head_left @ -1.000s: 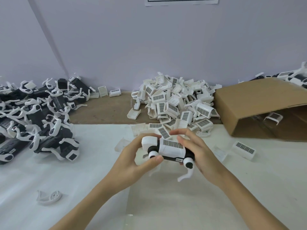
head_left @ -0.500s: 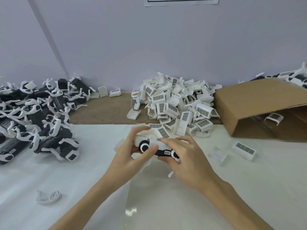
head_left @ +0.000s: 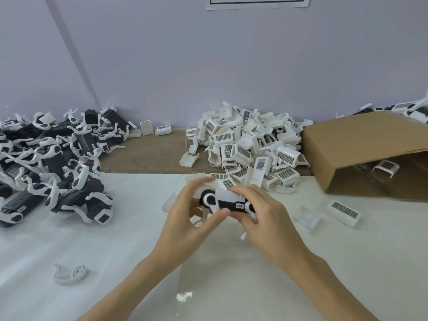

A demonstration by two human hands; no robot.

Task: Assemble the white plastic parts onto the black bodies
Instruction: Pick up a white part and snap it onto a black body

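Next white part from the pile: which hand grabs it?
Probably right. The right hand sits nearest the white parts pile, directly behind it, while the left hand can keep gripping the black body they both hold.

left hand (head_left: 185, 218), right hand (head_left: 266, 216), fingers curled, gripping

No text can be read anywhere. A small white label (head_left: 239, 205) with dark marks is stuck on the side of the black body (head_left: 228, 204), but the marks are too blurred to be made out. A sheet of paper (head_left: 257, 2) with a dark printed border is fixed to the wall at the top edge; no writing is seen on its visible part. Dark grid patterns, not lettering, are borne by the white plastic parts (head_left: 249, 147).
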